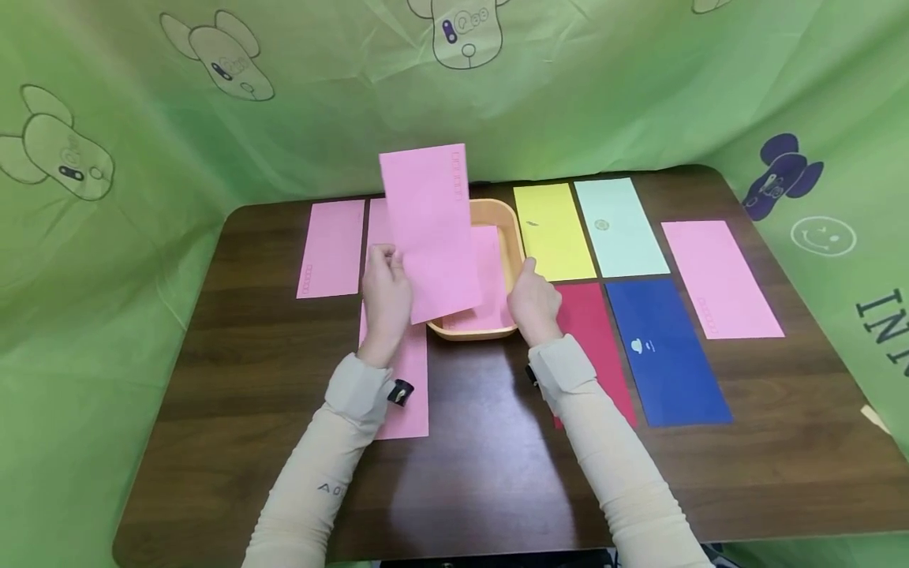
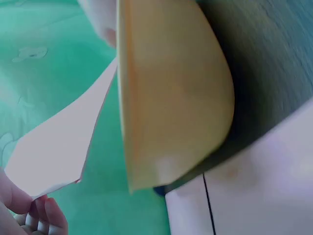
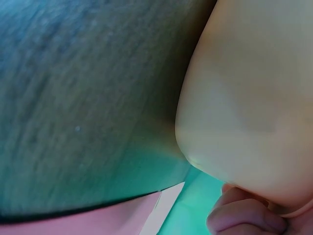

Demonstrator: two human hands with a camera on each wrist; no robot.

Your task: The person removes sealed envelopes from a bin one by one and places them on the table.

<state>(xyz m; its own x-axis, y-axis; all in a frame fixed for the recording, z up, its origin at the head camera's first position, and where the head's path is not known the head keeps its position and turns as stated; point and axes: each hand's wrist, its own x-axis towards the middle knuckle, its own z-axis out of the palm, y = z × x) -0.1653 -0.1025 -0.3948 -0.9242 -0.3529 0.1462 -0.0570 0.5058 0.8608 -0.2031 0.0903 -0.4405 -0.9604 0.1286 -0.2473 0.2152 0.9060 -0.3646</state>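
My left hand pinches a pink envelope by its lower left edge, raised and tilted above a tan plastic tray. In the left wrist view, thumb and fingers grip a corner of that envelope beside the tray wall. Another pink envelope lies inside the tray, partly covered by the raised one. My right hand holds the tray's right rim; its curled fingers show against the tray in the right wrist view.
On the brown table, pink envelopes lie at left, partly behind the left hand, and at right. Right of the tray lie yellow, mint, red and blue envelopes. A green curtain hangs behind.
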